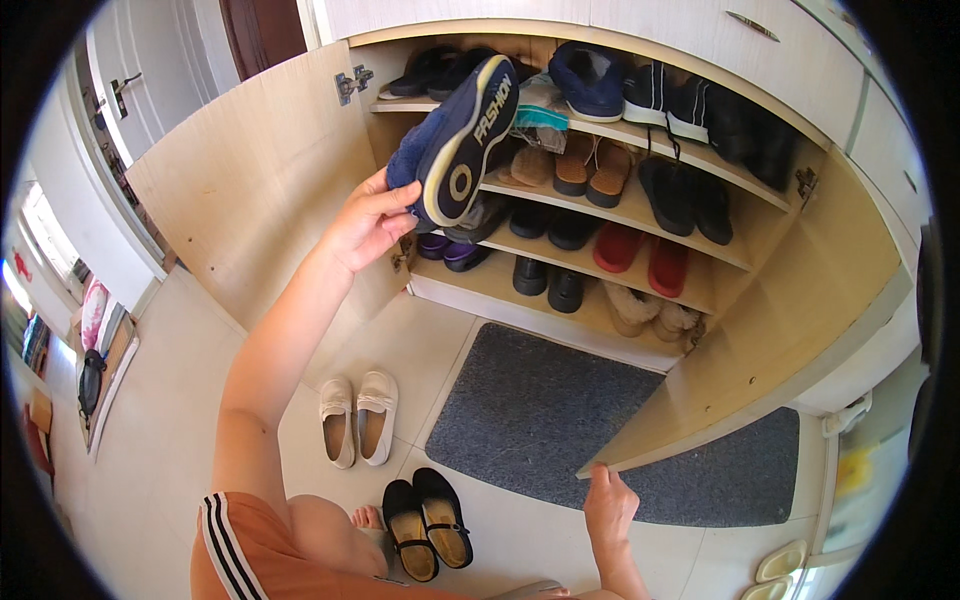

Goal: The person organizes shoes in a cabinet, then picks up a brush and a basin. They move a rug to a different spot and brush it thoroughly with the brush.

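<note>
My left hand (375,217) grips the heel end of a navy blue slipper (469,142), whose dark sole with a pale rim faces me. It is held up before the shelves of an open shoe cabinet (510,296). A matching navy slipper (587,79) stands on the top shelf, beside black-and-white shoes (666,97). My right hand (609,499) is closed on the lower corner of the right cabinet door (765,360). Lower shelves hold brown-soled slippers (589,172), red slippers (641,259), black shoes (547,283) and fur-lined shoes (651,311).
The left cabinet door (255,180) stands wide open. A dark grey mat (540,405) lies before the cabinet. Beige loafers (358,420) and black strap shoes (427,525) are on the tiles near my feet. Pale slippers (780,566) lie at lower right.
</note>
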